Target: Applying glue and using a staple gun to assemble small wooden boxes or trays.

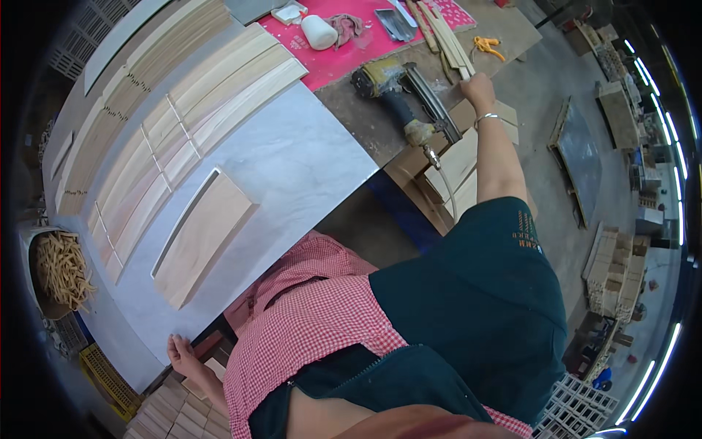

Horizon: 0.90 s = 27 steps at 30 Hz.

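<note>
My right hand reaches out to the far right, its fingers closed around the near end of thin wooden strips. Close by lies a nail gun with an air hose joined to it. Over at the lower left, my left hand is at the near edge of the white-grey table, its fingers loosely bent and slightly apart, with nothing visible in them. A small assembled wooden piece, a pale panel with a thin raised rim, lies on the tabletop between my hands.
Bundled wooden boards and stacked slats cover the table's far left. A white bottle, a pink rag and orange pliers lie beyond. Wood sticks fill a bin at left; boxes stand below the nail gun.
</note>
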{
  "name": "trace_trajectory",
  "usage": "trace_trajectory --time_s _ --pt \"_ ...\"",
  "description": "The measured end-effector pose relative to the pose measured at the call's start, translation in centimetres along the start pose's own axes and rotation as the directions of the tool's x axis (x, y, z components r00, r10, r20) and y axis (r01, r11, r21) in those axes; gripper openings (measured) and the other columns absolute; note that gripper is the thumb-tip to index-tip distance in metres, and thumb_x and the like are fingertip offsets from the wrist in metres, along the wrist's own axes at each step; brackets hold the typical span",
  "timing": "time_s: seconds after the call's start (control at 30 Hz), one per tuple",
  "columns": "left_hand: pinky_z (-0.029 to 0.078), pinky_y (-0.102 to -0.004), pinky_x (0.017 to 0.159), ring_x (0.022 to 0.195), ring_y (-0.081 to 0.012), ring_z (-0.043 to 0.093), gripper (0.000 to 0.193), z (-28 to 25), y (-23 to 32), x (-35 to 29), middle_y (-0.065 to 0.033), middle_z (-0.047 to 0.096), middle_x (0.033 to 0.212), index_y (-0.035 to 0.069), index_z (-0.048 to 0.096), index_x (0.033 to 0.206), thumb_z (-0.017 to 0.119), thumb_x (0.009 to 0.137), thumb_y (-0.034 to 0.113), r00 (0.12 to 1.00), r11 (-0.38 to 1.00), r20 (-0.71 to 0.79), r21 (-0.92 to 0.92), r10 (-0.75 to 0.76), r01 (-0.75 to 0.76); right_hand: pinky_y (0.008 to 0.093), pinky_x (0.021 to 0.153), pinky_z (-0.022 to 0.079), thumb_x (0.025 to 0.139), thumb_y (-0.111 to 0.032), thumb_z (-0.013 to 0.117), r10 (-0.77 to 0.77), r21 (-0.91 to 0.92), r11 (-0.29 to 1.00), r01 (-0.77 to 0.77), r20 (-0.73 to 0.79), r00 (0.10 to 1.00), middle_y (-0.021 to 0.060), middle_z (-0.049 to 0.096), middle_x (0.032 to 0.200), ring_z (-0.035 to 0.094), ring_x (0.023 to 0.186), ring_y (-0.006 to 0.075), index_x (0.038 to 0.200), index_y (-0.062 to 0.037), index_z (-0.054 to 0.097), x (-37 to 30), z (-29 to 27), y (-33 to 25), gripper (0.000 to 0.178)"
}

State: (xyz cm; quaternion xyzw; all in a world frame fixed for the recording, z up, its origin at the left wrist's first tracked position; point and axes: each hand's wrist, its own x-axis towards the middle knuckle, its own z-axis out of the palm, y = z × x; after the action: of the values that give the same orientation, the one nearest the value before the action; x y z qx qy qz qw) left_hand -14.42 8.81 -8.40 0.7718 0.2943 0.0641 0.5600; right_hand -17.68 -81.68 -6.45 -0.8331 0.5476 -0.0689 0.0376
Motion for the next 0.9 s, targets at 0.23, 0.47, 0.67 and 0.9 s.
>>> trace_trajectory --time_s 0.23,0.47,0.67,0.9 --pt "0.049 -0.0303 0.093 0.100 -0.0201 0.063 0.039 1.0 4.3 0.6 -0.0104 0.067 0.116 0.000 0.063 0.127 0.065 0.098 0.025 0.969 0.952 -0.058 0.210 0.239 -0.222 0.0476 0.074 0.055 0.092 -0.022 0.055 0.149 0.231 0.971 -0.069 -0.353 0.924 0.0178 0.071 0.091 0.069 0.087 0.0434 0.105 0.0015 0.065 -0.8 -1.1 1.5 0.028" --pt "0.046 -0.0355 0.102 0.117 -0.0297 0.060 0.040 9.5 11.5 -1.0 -0.0157 0.063 0.131 0.000 0.060 0.132 0.065 0.092 0.003 0.534 0.461 0.225 0.305 0.815 -0.833 0.0387 0.060 0.048 0.093 -0.013 0.060 -0.553 0.414 0.652 0.635 -0.313 0.772 0.0102 0.066 0.080 0.060 0.065 0.0281 0.101 -0.0012 0.063 -16.0 -7.2 -11.8 0.014" --pt "0.044 -0.0367 0.102 0.123 -0.0301 0.055 0.051 13.9 17.1 -2.4 -0.0117 0.054 0.141 0.010 0.054 0.141 0.066 0.092 0.013 0.290 0.255 0.471 0.139 0.833 -0.957 0.0260 0.058 0.040 0.095 -0.006 0.061 -0.989 0.627 -0.004 0.779 -0.120 0.092 0.0031 0.056 0.075 0.043 0.063 0.0130 0.103 -0.0014 0.063 -30.9 -10.3 -23.8 0.009" --pt "0.050 -0.0301 0.083 0.092 -0.0195 0.064 0.029 9.6 13.5 1.5 -0.0067 0.067 0.120 0.007 0.069 0.122 0.065 0.094 0.014 0.523 0.689 0.592 -0.076 0.613 -0.721 0.0231 0.062 0.042 0.094 -0.007 0.066 -0.980 0.677 -0.142 0.722 -0.200 -0.005 0.0020 0.062 0.077 0.049 0.067 0.0109 0.108 -0.0007 0.066 -32.4 -8.3 -29.7 0.015"
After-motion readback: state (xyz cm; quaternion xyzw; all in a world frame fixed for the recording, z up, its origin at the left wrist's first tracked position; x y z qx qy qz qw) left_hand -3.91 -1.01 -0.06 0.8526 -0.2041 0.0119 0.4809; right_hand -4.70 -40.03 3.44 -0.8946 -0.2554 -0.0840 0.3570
